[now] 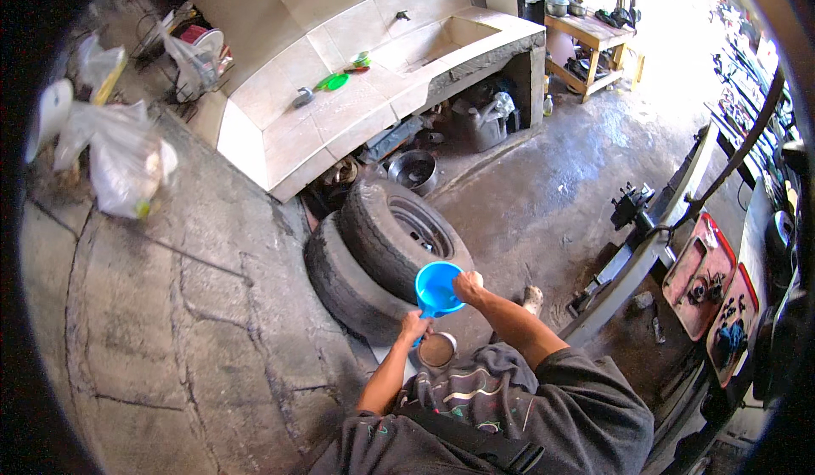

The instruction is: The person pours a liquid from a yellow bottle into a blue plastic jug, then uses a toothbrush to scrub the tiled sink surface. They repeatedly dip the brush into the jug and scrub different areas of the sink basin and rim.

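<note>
In front of me is a blue plastic dipper [437,286], its bowl tilted so that the inside shows. My left hand [416,326] is closed around the dipper's handle. Fingers bent, my right hand [468,286] is closed at the right side of the bowl's rim; its fingertips are partly hidden. Just below the dipper stands a round container [437,350] with a brown surface inside and a pale rim. Right beyond the hands, a tyre on a wheel rim [399,224] leans on another tyre [340,280].
A tiled counter [293,140] with a sink [441,44] runs along the back wall. Beneath it sit a metal basin [413,169] and a grey watering can [486,127]. Plastic bags [119,157] lie at left. To the right are a metal beam [628,258] and red trays [700,275] with parts.
</note>
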### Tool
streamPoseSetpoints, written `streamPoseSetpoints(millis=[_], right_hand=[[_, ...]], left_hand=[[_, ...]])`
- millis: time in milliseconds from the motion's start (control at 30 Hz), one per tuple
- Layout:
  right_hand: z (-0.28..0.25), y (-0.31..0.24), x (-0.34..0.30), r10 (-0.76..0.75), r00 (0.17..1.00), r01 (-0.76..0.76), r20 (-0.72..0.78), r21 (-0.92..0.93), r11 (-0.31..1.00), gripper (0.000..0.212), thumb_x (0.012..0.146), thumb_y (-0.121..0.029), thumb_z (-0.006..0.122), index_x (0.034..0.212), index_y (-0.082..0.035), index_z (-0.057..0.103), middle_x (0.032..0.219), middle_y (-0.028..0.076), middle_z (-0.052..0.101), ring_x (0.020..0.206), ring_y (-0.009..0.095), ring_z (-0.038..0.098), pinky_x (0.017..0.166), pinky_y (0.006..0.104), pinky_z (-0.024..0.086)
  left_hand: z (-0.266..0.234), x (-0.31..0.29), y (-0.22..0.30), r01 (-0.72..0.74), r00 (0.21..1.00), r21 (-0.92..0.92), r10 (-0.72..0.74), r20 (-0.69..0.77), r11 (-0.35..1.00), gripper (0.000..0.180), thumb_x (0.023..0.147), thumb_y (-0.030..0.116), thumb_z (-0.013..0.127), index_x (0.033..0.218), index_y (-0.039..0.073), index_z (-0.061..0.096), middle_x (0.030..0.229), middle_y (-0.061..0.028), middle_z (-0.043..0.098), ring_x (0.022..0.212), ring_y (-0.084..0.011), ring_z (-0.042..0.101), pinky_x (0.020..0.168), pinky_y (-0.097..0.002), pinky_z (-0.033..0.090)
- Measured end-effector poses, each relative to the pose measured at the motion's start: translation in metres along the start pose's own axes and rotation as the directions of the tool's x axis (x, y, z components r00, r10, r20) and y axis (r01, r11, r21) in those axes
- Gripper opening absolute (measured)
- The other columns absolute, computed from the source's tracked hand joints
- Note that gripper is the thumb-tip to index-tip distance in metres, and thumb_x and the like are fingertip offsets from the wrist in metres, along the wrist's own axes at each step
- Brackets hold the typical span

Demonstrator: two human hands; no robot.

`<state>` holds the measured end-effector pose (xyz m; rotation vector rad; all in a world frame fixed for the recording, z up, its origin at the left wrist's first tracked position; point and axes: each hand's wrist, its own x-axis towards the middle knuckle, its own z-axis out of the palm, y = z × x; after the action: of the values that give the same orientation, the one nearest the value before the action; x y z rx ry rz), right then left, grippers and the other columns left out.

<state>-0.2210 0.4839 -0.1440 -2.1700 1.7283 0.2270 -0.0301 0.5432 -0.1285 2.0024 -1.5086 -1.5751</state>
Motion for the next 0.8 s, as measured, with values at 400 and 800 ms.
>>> streamPoseSetpoints(millis=[400,800], right_hand=[[-0.084,0.240,0.022,0.158,0.985,-0.142,-0.062,0.208,0.968,0.020,0.081,-0.017,0.051,0.076,-0.010,0.069,0.081,0.012,0.067,0.071,0.027,0.066,0.064,0.0384,0.053],[-0.125,0.312,0.127,-0.028,1.000,0.025,0.013,0.181,0.983,0.020,0.079,-0.019,0.052,0.089,-0.007,0.064,0.092,0.016,0.064,0.084,0.033,0.063,0.070,0.0417,0.051]], left_hand=[[0.112,0.118,0.190,-0.124,0.992,0.133,0.117,0.054,0.983,0.016,0.076,0.022,0.063,0.080,0.006,0.063,0.058,-0.0075,0.061,0.042,-0.0162,0.058,0.039,-0.0301,0.047],[0.105,0.191,0.239,0.016,0.999,-0.315,-0.028,-0.034,0.949,0.017,0.075,0.020,0.062,0.077,0.003,0.061,0.059,-0.0087,0.061,0.042,-0.0165,0.057,0.037,-0.0309,0.044]])
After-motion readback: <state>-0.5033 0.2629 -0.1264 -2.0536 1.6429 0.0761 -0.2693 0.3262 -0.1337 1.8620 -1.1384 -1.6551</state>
